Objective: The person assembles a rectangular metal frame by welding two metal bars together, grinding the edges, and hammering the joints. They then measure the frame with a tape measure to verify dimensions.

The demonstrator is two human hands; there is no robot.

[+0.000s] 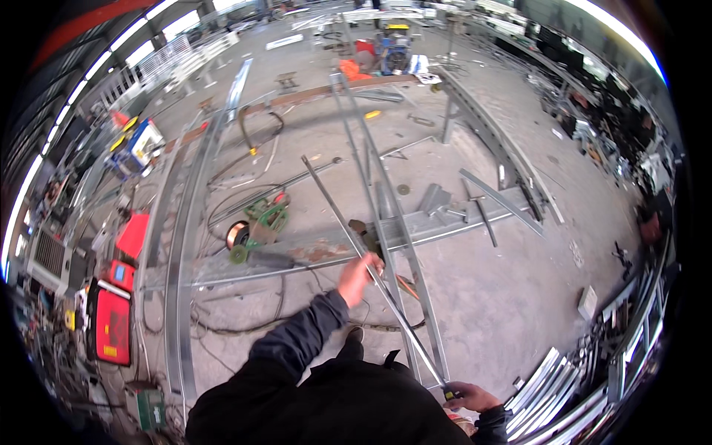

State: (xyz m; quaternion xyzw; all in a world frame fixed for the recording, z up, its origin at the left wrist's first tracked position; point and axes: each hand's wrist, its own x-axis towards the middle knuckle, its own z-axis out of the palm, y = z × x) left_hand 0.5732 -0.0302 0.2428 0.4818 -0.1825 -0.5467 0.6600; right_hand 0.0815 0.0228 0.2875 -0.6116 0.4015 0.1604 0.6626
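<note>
My left hand (357,280) is closed around a long, thin metal bar (334,206) that runs slantwise from the middle of the floor back toward me. Near the bar's close end, my right hand (475,397) is wrapped round a black and yellow tape measure (450,394). A bright strip, which looks like the tape's blade, lies along the bar between the two hands. Just beyond the bar, a narrow ladder-like metal frame (411,256) with two long rails rests across a steel beam (323,253).
A green tool with a copper wire spool (238,234) sits at the beam's left. Long steel channels (178,297) stand farther left, beside a red machine (111,322). Loose steel pieces (436,199) lie on the beam. Cables cross the floor; shiny profiles (549,386) are piled at lower right.
</note>
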